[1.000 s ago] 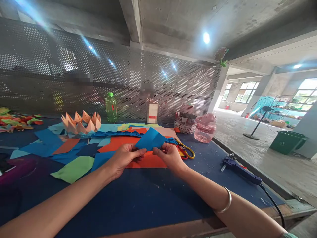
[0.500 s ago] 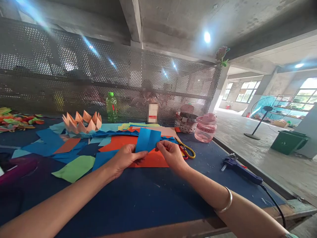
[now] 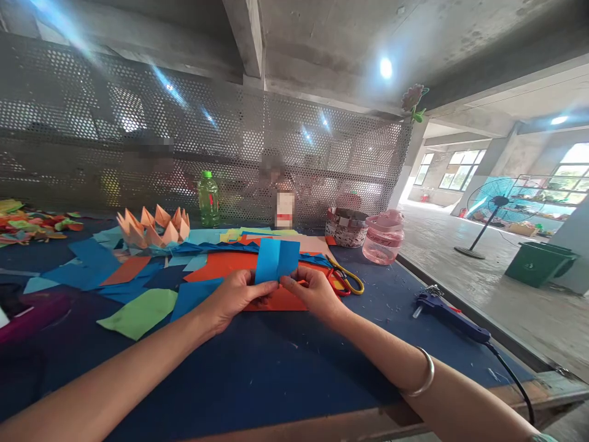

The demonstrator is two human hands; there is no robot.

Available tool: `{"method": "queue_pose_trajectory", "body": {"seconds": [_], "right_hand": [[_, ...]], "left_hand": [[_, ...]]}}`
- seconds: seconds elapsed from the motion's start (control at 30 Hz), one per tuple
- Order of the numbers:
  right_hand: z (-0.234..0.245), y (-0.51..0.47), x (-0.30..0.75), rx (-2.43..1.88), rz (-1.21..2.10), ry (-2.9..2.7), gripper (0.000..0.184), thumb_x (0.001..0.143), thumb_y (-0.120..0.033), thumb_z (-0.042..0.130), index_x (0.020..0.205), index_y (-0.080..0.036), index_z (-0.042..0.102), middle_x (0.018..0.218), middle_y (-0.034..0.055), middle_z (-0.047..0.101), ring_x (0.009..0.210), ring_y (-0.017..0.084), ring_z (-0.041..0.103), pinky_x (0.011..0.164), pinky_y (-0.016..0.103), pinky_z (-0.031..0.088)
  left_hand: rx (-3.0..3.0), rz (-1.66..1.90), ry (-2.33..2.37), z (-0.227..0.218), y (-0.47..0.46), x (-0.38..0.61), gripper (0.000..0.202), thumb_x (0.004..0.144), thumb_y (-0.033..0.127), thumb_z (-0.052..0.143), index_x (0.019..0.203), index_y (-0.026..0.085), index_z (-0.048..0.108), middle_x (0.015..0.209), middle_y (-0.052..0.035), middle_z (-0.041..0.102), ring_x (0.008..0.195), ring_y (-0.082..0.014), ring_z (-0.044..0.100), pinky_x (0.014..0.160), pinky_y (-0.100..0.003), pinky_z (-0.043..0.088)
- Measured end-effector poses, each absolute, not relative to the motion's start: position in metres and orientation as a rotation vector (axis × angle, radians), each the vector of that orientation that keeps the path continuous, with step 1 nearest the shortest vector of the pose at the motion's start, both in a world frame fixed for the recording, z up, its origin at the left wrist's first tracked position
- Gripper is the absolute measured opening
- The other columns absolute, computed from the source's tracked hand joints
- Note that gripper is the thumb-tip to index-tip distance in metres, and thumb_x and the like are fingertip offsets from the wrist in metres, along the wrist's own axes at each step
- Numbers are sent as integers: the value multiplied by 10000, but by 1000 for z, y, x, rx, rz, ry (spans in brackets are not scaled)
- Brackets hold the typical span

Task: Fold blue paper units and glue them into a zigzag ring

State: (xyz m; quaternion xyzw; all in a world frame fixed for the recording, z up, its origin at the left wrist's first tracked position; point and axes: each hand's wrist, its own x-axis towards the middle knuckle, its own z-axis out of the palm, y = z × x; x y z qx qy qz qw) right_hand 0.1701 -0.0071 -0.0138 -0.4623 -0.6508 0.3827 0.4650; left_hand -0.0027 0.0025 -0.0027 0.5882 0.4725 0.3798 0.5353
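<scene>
While the left hand (image 3: 235,293) pinches the lower edge of a creased blue paper (image 3: 277,259) between thumb and fingers, the right hand (image 3: 318,293) grips the same edge close by, the sheet raised over orange paper (image 3: 225,267) on the worktop (image 3: 285,374), near scissors (image 3: 353,283).

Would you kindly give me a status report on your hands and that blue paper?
Left hand and right hand: pinching blue paper by its lower edge. Crease down its middle. Scissors close beside right hand, contact unclear.
</scene>
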Motion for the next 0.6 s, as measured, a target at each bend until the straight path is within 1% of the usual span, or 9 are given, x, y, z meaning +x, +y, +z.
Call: {"method": "queue_pose_trajectory", "body": {"seconds": [0.13, 0.17, 0.23, 0.3, 0.33, 0.4, 0.43, 0.5, 0.6], "right_hand": [[-13, -6, 171, -1089, 960, -1562, 284, 746, -423, 593, 640, -174, 509, 605, -49, 408, 582, 92, 353, 574, 228, 304], [-13, -5, 171, -1083, 964, -1557, 271, 754, -411, 585, 649, -173, 513, 615, -45, 429, 597, 96, 377, 589, 228, 318], [-16, -2, 172, -1070, 967, -1548, 247, 769, -392, 568, 667, -172, 519, 647, -32, 488, 639, 108, 432, 619, 230, 344], [-20, 2, 173, -1059, 974, -1529, 231, 777, -380, 555, 678, -174, 518, 675, -20, 535, 666, 117, 469, 631, 232, 359], [-22, 3, 173, -1056, 982, -1516, 226, 777, -375, 554, 678, -176, 515, 680, -19, 549, 666, 118, 477, 628, 232, 362], [-25, 5, 174, -1052, 1004, -1494, 216, 775, -367, 553, 677, -178, 514, 681, -21, 561, 651, 114, 482, 617, 232, 362], [-26, 6, 174, -1052, 1012, -1488, 213, 775, -365, 552, 677, -179, 515, 682, -21, 564, 645, 113, 483, 613, 232, 362], [-26, 6, 175, -1054, 1015, -1488, 216, 777, -369, 548, 678, -180, 517, 680, -19, 563, 639, 113, 486, 606, 232, 364], [-25, 6, 174, -1059, 1019, -1489, 222, 779, -374, 548, 678, -180, 511, 673, -14, 557, 641, 115, 490, 604, 231, 369]], "left_hand": [[1517, 846, 1143, -7, 4, -1, 344, 639, 442, 733, 753, 131, 638, 649, -28, 634, 627, -183, 608, 636, -309, 487], [1563, 839, 1126, -8, 5, -1, 345, 656, 433, 722, 797, 129, 642, 698, -46, 654, 669, -198, 620, 651, -315, 489], [1670, 911, 1052, -8, 5, -1, 379, 677, 384, 714, 952, 139, 627, 880, -82, 685, 813, -225, 635, 726, -325, 495], [1755, 1070, 979, -6, 5, -1, 524, 694, 318, 703, 1167, 179, 527, 1094, -97, 646, 921, -220, 621, 791, -323, 493], [1788, 1142, 960, -5, 5, -1, 603, 707, 288, 686, 1255, 204, 449, 1170, -100, 608, 929, -208, 618, 800, -319, 494], [1862, 1221, 952, -3, 3, -2, 686, 751, 238, 624, 1361, 255, 311, 1271, -103, 535, 912, -182, 617, 791, -306, 498], [1913, 1223, 952, -2, 3, -3, 691, 772, 217, 587, 1386, 278, 276, 1307, -99, 504, 924, -177, 612, 795, -298, 496], [2016, 1201, 954, -1, 2, -5, 656, 801, 193, 524, 1400, 310, 284, 1332, -80, 483, 975, -182, 596, 808, -285, 490], [2140, 1141, 989, -3, 3, -7, 513, 808, 188, 490, 1303, 325, 474, 1245, -49, 543, 1002, -200, 581, 836, -280, 473]]}}
